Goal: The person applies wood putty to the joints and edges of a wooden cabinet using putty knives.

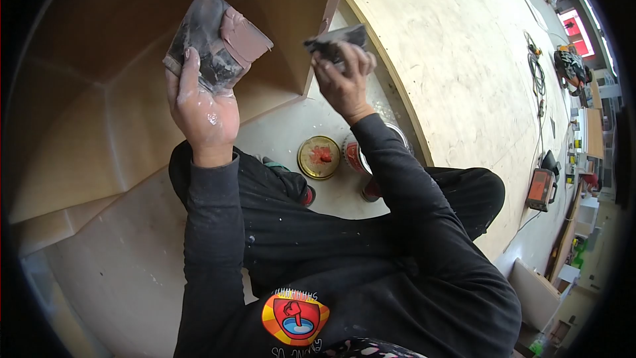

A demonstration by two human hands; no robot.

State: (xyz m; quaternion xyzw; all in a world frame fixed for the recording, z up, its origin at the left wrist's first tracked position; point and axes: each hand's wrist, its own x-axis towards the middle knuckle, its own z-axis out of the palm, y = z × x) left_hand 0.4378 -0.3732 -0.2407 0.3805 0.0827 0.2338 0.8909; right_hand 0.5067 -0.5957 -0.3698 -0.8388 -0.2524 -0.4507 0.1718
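Observation:
My left hand (207, 109) holds up a dark, smeared spreader plate (202, 30), its thumb across the lower part. A thick patch of pink filler (244, 38) lies on the plate's right side. In my right hand (344, 79) is a second dark flat spreader (348, 38), gripped in the fingers beside the edge of a brown wooden panel (326, 33). The right hand is slightly blurred. Below it on the floor are a round gold lid (318, 157) with a red lump on it and a can (353, 152), partly hidden by my right forearm.
Brown panels (142, 93) form a box-like structure at the left. A large pale wooden board (450, 46) stretches along the right. Farther right are a cable (538, 76), an orange and black device (542, 189) and a dark bag-like item (571, 66).

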